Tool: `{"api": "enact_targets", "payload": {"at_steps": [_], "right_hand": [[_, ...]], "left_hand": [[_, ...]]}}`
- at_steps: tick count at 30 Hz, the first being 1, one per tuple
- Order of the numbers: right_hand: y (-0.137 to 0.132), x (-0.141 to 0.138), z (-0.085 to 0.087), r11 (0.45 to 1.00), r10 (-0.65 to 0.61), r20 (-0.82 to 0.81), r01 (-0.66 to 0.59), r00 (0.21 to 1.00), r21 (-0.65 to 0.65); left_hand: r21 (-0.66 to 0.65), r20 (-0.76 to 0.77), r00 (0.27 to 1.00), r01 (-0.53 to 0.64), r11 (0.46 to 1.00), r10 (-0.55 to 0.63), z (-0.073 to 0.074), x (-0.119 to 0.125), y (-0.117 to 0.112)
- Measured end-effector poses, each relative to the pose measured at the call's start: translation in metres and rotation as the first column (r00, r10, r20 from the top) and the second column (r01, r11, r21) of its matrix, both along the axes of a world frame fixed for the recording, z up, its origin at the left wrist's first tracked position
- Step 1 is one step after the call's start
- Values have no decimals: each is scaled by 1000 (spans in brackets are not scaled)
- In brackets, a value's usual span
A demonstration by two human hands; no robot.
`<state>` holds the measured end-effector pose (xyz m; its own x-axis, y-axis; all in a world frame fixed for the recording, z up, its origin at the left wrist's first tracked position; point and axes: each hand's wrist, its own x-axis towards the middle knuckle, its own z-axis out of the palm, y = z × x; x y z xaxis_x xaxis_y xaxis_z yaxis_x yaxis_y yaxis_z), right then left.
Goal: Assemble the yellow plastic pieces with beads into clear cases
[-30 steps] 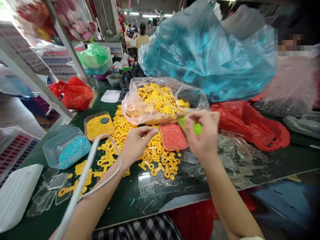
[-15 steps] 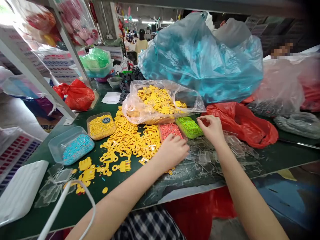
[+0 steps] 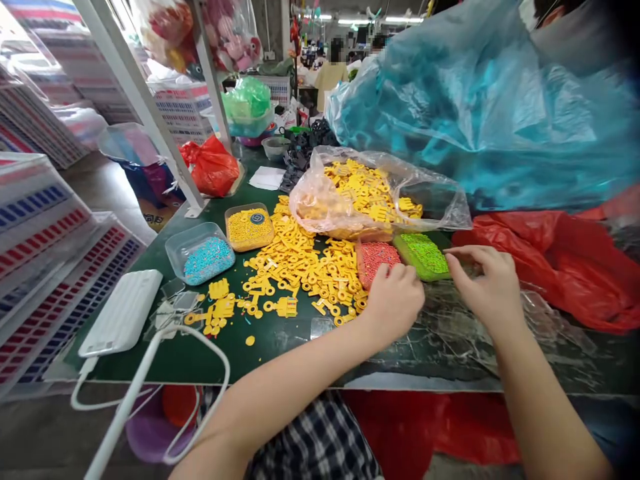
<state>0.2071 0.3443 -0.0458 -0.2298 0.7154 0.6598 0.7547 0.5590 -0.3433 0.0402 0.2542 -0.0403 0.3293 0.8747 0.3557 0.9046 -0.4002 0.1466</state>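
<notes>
My left hand (image 3: 395, 301) is closed, fingers curled down at the near edge of a clear tray of small red beads (image 3: 376, 259). Its fingertips are hidden, so what they hold does not show. At the right corner of a tray of green beads (image 3: 424, 255), my right hand (image 3: 489, 287) has thumb and forefinger brought together at the tips. Anything between them is too small to make out. Left of the hands lies a spread heap of yellow plastic pieces (image 3: 290, 257) with round loops. An open clear bag (image 3: 315, 200) behind it holds more of them.
Trays of yellow beads (image 3: 250, 230) and blue beads (image 3: 207, 260) stand left. A white power bank (image 3: 123, 310) with a cable lies by the left edge. Clear plastic pieces (image 3: 450, 320) lie near my right hand. Red bags (image 3: 550, 260) and a big blue bag (image 3: 475, 120) stand behind.
The view has turned left, so the table's things sit further right in the picture. My hands stay beside the red and green bead trays, in nearly the same poses.
</notes>
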Motion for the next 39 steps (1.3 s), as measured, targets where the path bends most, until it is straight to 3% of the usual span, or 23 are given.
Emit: {"api": "enact_targets", "payload": {"at_steps": [3,6,11,18,21,23,26,29,32,35,37,39], "right_hand": [[-31,1,1,997,62,45,-64,997,31],[-59,-1,-7,992,121,124,-122,985,-1],[-84,-9,-28,981,186,267,-165,946,-101],[-78,-13,-43,963,228,334,-161,915,-216],[-74,-13,-42,967,219,326,-160,920,-198],[-73,-15,-41,972,209,297,-163,932,-171],[-75,-18,-35,976,186,205,-155,961,-156],[-83,-22,-24,959,198,-13,-196,980,-204],[-97,-29,-11,851,226,-397,-379,890,-364],[-108,-34,-5,715,91,-678,-522,729,-465],[-110,-32,-6,733,6,-707,-485,707,-478],[-105,-22,-8,802,-42,-672,-376,740,-464]], "left_hand": [[-200,348,930,-54,978,123,13,-24,-2],[-297,534,817,-59,953,217,20,-46,-3],[-304,599,761,-71,950,249,19,-66,-3],[-418,725,607,11,908,326,18,-80,-9],[-414,738,592,21,910,322,18,-87,-14],[-401,728,620,41,915,291,18,-91,-17],[-384,695,676,63,921,243,21,-95,-20],[-388,687,697,115,915,204,28,-91,-22],[-349,661,736,125,929,149,33,-79,-21],[-287,608,791,140,948,68,30,-61,-17],[-243,594,804,160,957,16,27,-49,-14],[-168,614,789,160,973,-24,27,-40,-14]]}}
